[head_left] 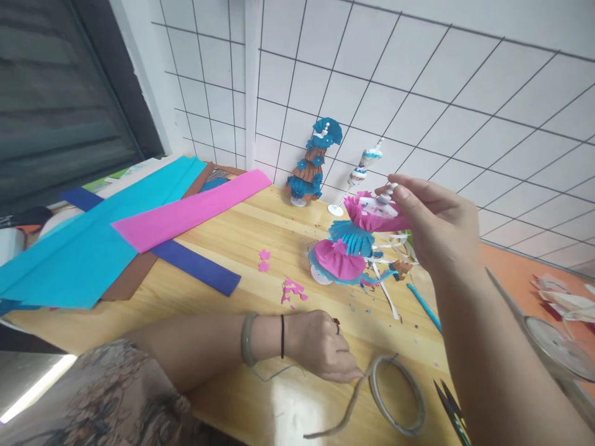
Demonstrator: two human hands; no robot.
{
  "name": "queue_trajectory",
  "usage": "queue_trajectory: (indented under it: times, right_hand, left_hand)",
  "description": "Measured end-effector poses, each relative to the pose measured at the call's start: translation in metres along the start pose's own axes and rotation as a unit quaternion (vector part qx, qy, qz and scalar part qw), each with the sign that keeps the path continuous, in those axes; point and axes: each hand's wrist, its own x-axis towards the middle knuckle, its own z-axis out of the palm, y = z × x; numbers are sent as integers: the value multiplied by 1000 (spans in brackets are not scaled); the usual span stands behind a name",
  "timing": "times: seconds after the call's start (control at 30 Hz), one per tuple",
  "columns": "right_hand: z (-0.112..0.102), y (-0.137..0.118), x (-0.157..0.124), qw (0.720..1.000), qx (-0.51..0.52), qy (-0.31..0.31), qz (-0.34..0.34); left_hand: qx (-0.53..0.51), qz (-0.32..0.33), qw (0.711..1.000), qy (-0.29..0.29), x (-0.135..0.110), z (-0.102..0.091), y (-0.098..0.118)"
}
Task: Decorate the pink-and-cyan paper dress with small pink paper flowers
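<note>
My right hand (441, 226) pinches the white knobbed top (388, 193) of a tiered crepe-paper figure. This figure has a pink upper ruffle (360, 214), a pleated blue middle (352, 238) and a pink lower tier (338, 261), and leans over its white round base (320, 275). My left hand (318, 347) is low over the table, fingers closed, fingertips on a thin brown strip (351, 409). The strip hangs beside a ring-shaped roll (421, 402) and appears to come from it. Pink paper scraps (292, 290) and two small pink paper flowers (264, 260) lie between hand and figure.
Blue, pink and brown crepe-paper sheets (190, 210) overlap at the left. A finished-looking blue and brown figure (313, 164) and a bare white stand (357, 176) are by the tiled wall. Scissors (450, 406) lie at the front right, near a clear spool (558, 347).
</note>
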Motion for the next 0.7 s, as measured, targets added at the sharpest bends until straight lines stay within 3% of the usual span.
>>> queue_trajectory:
  times: [0.1, 0.2, 0.3, 0.37, 0.4, 0.43, 0.47, 0.57, 0.63, 0.7]
  right_hand:
    - [-3, 9, -2, 996, 49, 62, -43]
    - [-14, 16, -12, 970, 92, 201, -104]
    - [-32, 17, -41, 947, 62, 292, -119]
    - [-46, 17, -72, 949, -6, 305, -78]
    - [-53, 17, -90, 954, -66, 290, -34]
    - [-60, 18, -108, 965, -130, 226, 26]
    - [-66, 19, -127, 969, -181, 164, 37]
    - [-83, 33, -177, 956, -275, -98, -15]
    - [-90, 47, -203, 928, -324, -177, -56]
    - [-92, 63, -221, 895, -378, -204, -120]
  left_hand:
    - [-3, 2, 1000, -7, -2, 4, 0]
    - [-3, 7, 1000, 21, -4, 7, 0]
    - [0, 2, 999, 39, -7, 8, -1]
    - [2, -5, 1000, 28, -9, 9, -2]
    - [2, -7, 1000, 16, -10, 9, -2]
    - [0, -9, 1000, 7, -11, 9, -3]
    - [-2, -11, 1000, 3, -12, 9, -3]
    - [-6, -19, 1000, 9, -12, 8, -4]
    - [-7, -21, 1000, 15, -11, 6, -5]
    - [-9, -20, 1000, 18, -9, 4, -5]
